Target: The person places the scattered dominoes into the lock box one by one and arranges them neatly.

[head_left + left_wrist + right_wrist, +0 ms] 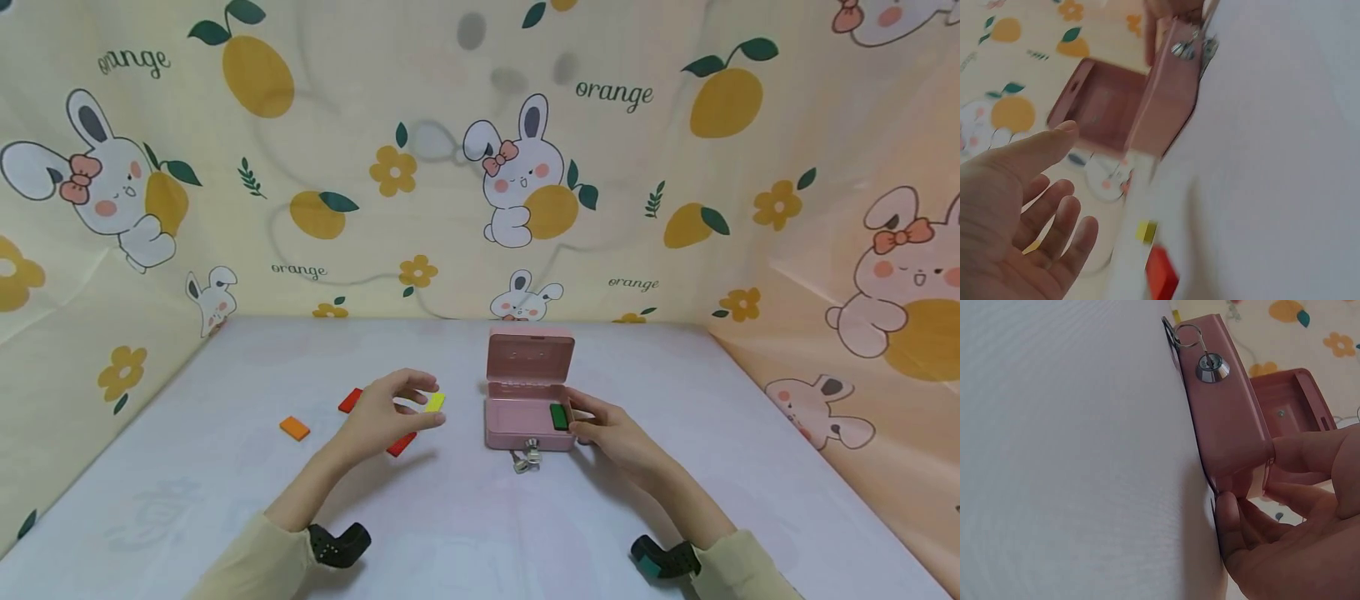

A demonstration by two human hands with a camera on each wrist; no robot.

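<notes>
The right hand [609, 427] gripped the pink box [506, 439] at its right wall, a green block [559, 417] lying inside near those fingers. The left hand [382, 417], thumb and fingers apart, hovered left of the box, near a yellow block [435, 402] and red blocks [402, 444].

Far red block [348, 401] partly behind left hand [382, 412], left sleeve [251, 560] cropped

Head view: bright, even light; soft shadows on the desk [465, 517]; backdrop [810, 275] goes warm orange at right. Wrist views dimmer, greyer. Left wrist is soft, red block [1161, 275] blurred. Right wrist is crisper, small glint on the lock [1212, 370].
</notes>
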